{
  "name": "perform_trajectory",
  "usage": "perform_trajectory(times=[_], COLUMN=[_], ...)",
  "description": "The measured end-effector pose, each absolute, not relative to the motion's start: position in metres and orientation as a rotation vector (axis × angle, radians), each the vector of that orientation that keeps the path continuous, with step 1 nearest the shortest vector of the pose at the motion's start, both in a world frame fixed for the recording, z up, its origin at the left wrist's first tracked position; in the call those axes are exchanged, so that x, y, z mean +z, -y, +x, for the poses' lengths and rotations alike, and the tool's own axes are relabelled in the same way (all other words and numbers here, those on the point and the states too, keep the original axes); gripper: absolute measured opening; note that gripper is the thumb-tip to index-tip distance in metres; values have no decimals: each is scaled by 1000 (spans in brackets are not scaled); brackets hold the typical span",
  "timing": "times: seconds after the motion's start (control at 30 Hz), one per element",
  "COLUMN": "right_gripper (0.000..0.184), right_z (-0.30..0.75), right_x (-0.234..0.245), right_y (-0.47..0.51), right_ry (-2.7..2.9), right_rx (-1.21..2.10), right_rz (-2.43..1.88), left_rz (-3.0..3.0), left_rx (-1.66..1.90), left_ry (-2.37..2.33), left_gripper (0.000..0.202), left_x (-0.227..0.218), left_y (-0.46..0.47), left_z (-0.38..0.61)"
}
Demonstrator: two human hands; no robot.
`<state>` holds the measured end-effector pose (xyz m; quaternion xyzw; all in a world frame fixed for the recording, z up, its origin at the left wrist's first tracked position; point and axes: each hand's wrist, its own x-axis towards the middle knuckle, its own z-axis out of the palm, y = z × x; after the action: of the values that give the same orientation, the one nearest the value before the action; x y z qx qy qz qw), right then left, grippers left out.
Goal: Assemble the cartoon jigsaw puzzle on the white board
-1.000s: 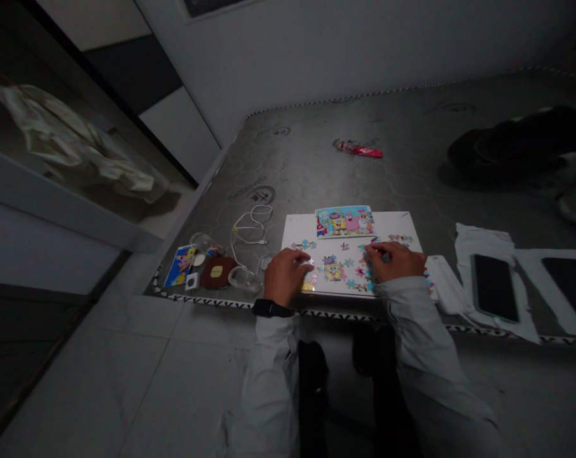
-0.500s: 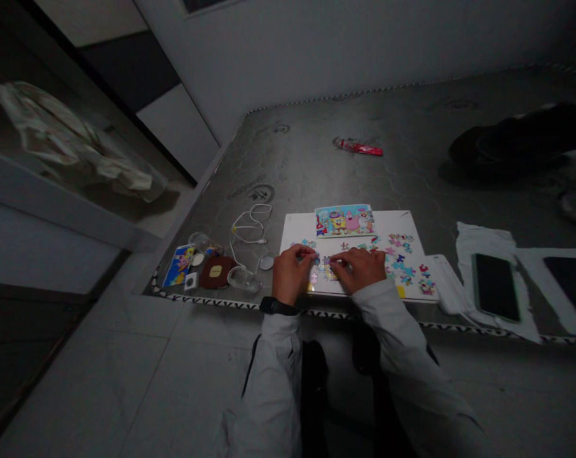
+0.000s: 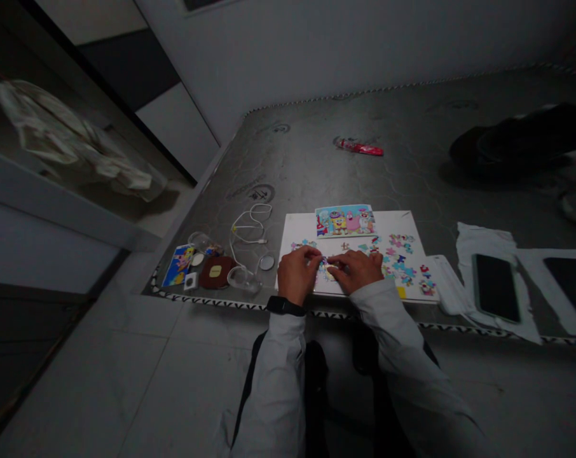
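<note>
A white board [image 3: 393, 219] lies at the near edge of a grey mattress. On its far side rests a cartoon reference picture [image 3: 344, 220]; loose jigsaw pieces [image 3: 402, 264] are scattered over its right half. My left hand [image 3: 297, 275], with a dark watch at the wrist, and my right hand [image 3: 357, 270] meet near the board's near-left part. Both have fingers curled in a pinch over a small cluster of pieces [image 3: 327, 267] between them. What the fingertips grip is too small to name.
Left of the board lie a white cable [image 3: 250, 229], a round brown case [image 3: 216, 272], a clear cup [image 3: 243, 277] and a colourful card [image 3: 179, 266]. Two dark phones [image 3: 495, 286] rest on white cloth at right. A red wrapper [image 3: 359, 147] lies farther back, a dark garment [image 3: 521, 143] at far right.
My right hand slid left from the scattered pieces to meet the left hand. Both hands have drawn together over the cluster near the board's near-left part.
</note>
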<state>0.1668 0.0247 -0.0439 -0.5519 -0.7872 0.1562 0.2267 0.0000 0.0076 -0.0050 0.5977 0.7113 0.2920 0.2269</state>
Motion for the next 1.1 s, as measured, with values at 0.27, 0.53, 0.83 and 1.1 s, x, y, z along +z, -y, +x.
perform_trajectory(times=[0.27,0.53,0.83,1.1], right_gripper=[20,21,26,27], right_z=[168,167,176,188], right_x=[-43,-45,-32,-20], right_y=[-26,-27,-26,-25], right_ry=[2161,2171,1789,1699], right_rx=[491,490,281,230], right_rz=[-1524,-1523,-1736,-1833], left_rz=[1666,1665,1609,1579], left_rx=[769,769,894,891], left_ry=[-2012,-2027,-2128,-2181], left_gripper=[9,6,14,15], left_x=[-3,-2,-3,2], left_y=[-5,-5,-5,-3], left_z=[1,2,-7,-10])
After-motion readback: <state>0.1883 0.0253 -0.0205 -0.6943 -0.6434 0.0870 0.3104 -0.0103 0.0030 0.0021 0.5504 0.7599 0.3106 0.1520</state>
